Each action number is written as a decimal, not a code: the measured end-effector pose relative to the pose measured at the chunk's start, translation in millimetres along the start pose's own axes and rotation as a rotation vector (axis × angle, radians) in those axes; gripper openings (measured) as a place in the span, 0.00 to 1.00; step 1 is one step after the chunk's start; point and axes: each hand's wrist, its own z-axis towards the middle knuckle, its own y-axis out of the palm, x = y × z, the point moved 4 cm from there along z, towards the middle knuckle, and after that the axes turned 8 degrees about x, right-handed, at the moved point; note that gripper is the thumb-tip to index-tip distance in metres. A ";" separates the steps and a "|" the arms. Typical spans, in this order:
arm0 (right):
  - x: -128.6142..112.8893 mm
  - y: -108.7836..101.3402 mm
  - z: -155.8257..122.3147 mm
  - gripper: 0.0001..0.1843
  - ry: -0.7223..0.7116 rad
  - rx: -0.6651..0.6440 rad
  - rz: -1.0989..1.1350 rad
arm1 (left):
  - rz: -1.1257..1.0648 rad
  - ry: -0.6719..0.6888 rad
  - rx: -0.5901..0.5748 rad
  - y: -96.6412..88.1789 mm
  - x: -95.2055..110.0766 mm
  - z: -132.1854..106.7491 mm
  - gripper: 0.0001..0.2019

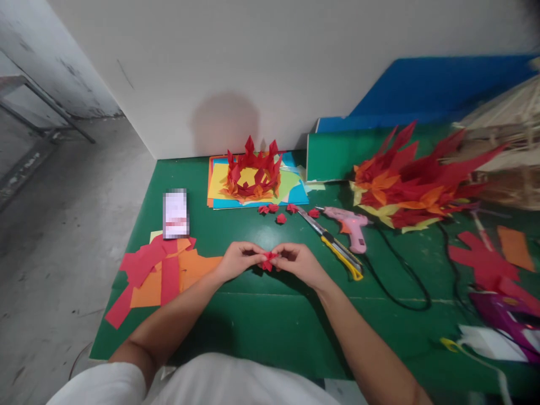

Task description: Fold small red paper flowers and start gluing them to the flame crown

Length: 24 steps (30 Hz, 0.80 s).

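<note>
Between my fingertips, above the near part of the green table, is a small folded red paper flower (268,261). My left hand (241,260) pinches its left side, and my right hand (298,262) pinches the right side. Just beyond my hands lie several similar red paper flowers (281,219). A yellow-handled utility knife (331,242) rests to the right of my right hand, beside a pink glue gun (346,225) with a black cord. Farther back, a red and orange paper crown (253,177) stands on stacked coloured sheets (217,179).
Red and orange paper strips (162,275) cover the table's left side, below a blurred-out phone-like object (176,214). A large red and orange paper piece (413,180) stands at the back right. Red paper scraps (485,261) and a purple object (506,320) lie far right.
</note>
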 end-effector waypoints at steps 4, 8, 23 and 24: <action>2.3 -0.5 1.2 0.13 0.010 -0.032 -0.007 | -0.070 -0.082 -0.017 0.6 -3.4 1.2 0.19; 2.3 -1.5 1.6 0.11 0.006 -0.018 -0.028 | -0.099 -0.122 -0.032 2.3 -8.0 2.0 0.20; 1.4 4.5 1.3 0.04 -0.279 0.139 -0.322 | 0.347 0.364 0.086 5.9 -5.6 -3.7 0.03; 1.1 4.5 1.3 0.04 -0.283 0.140 -0.317 | 0.318 0.337 0.083 5.7 -6.2 -3.0 0.03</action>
